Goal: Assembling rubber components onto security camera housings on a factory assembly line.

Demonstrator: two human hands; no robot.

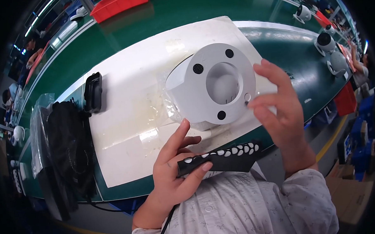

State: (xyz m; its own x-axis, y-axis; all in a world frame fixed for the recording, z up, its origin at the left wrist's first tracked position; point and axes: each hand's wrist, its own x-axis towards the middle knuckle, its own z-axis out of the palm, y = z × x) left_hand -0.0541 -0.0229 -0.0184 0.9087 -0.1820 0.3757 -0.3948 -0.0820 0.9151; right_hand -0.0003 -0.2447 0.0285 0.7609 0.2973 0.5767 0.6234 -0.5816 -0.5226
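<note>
A white rounded device lies with its ring-shaped base facing up. Three black round pads sit on the ring, and a small pale circle shows at its right side. My right hand is at that side, thumb and forefinger drawn together with a small dark piece at their tips; its exact kind is too small to tell. Below the device, my left hand grips a black sheet with white round spots along its edge, thumb on top.
The device rests on a white board over a green bench. A black tray-like part lies at the left, beside a black bag and clear plastic. A red bin stands at the back. More white devices line the far right.
</note>
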